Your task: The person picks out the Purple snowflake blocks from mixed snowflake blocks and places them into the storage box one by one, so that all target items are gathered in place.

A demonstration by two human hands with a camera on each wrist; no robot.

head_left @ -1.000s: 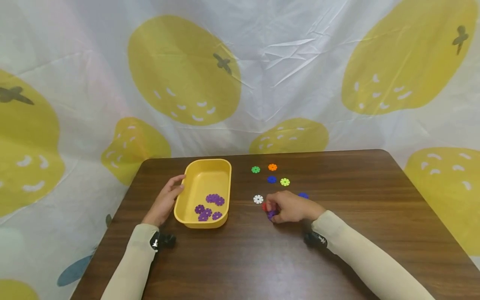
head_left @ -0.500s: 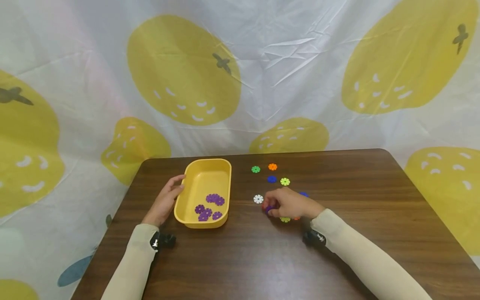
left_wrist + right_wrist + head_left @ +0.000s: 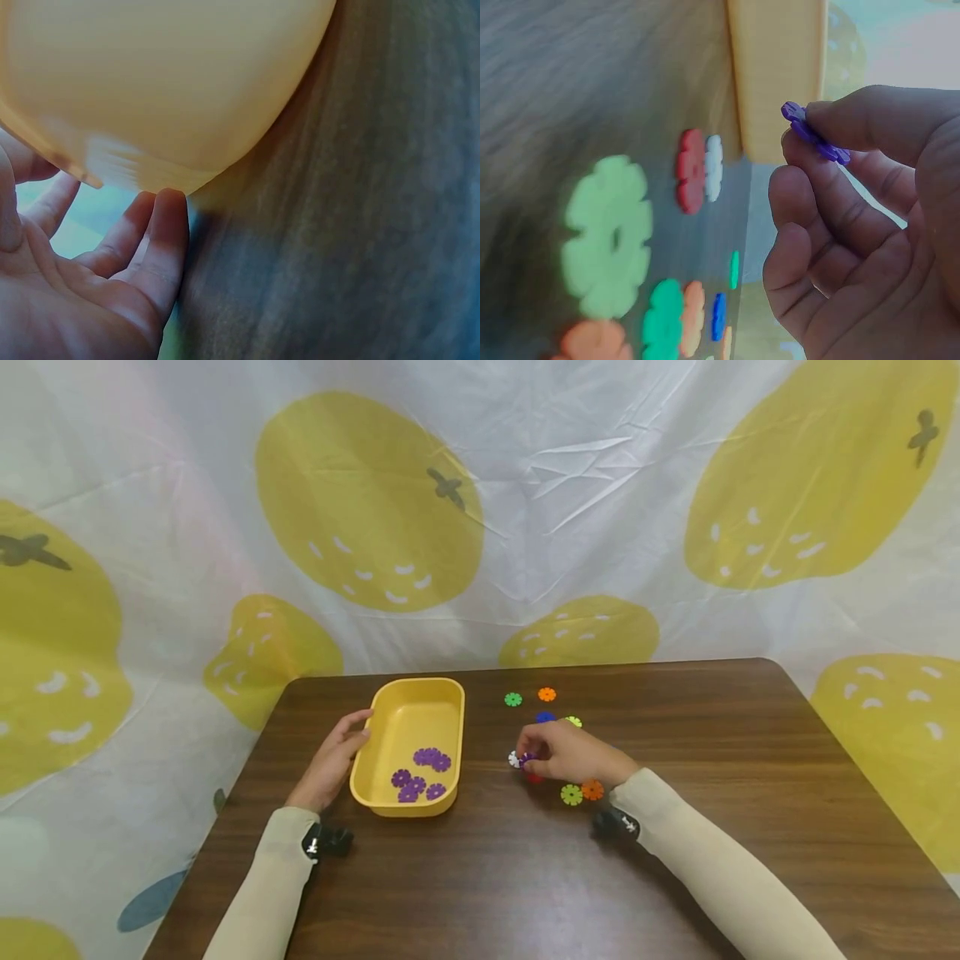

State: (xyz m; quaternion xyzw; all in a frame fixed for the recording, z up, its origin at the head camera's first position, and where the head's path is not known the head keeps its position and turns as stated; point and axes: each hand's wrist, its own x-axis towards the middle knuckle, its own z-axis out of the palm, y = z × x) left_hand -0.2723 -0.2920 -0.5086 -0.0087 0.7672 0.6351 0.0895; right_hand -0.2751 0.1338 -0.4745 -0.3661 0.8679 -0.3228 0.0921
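My right hand [image 3: 573, 753] pinches a purple flower-shaped plastic disc [image 3: 817, 135] between thumb and index finger. In the right wrist view the disc is tilted and seen nearly edge-on, held off the table. Just beyond it lie a white disc [image 3: 513, 759] and a red disc [image 3: 534, 777], the red partly hidden in the head view. My left hand [image 3: 330, 764] touches the outer left side of a yellow plastic tub [image 3: 459, 718], fingers loosely bent along its wall. Several purple discs [image 3: 407, 785] lie inside the tub near its front end.
Green [image 3: 513, 699] and orange [image 3: 547, 694] discs lie at the back, with a blue disc [image 3: 545, 717] and a yellow-green one [image 3: 573, 722] in front. Another yellow-green disc [image 3: 572, 794] and an orange disc [image 3: 592, 789] lie near my right wrist. A patterned curtain [image 3: 510, 527] hangs behind the table [image 3: 480, 893].
My right hand has moved left and slightly back with the purple disc, uncovering the yellow-green and orange discs near the wrist. My left hand and the tub have stayed put.
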